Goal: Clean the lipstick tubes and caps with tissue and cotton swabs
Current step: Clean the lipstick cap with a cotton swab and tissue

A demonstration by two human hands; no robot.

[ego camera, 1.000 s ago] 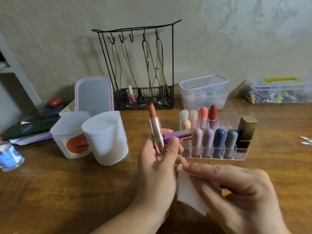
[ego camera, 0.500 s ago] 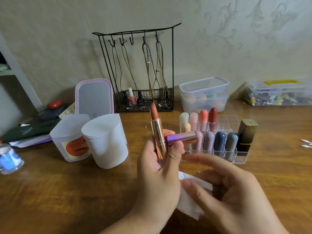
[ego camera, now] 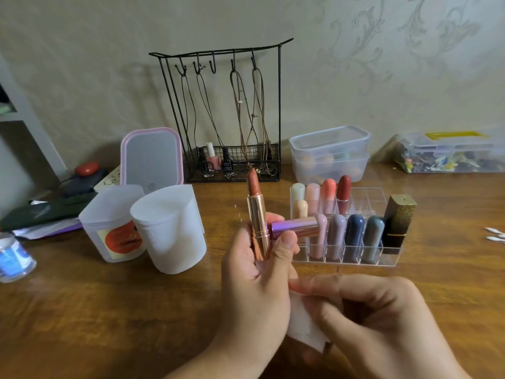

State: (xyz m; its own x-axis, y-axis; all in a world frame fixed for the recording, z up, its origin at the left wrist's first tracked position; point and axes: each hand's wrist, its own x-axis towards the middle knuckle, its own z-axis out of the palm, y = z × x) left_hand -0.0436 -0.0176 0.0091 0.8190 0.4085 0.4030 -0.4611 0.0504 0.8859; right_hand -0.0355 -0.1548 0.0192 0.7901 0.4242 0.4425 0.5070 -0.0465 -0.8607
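Observation:
My left hand holds an open rose-gold lipstick tube upright, its brown-red bullet extended, and also grips the purple metallic cap lying sideways under my thumb. Just to the right and lower, my right hand has its fingers curled round a white tissue, which shows between the two hands. Behind them stands a clear lipstick organizer with several capped lipsticks and a black-and-gold tube. Cotton swabs lie at the far right.
Two white plastic containers stand left of my hands on the wooden table. Behind are a pink-framed mirror, a black wire jewellery rack, stacked clear boxes and a clear case. A small jar sits at the left edge.
My right hand spread its fingers over the tissue half a second ago and has now curled round it again, bunching it against my left palm. The lipstick and cap stay put.

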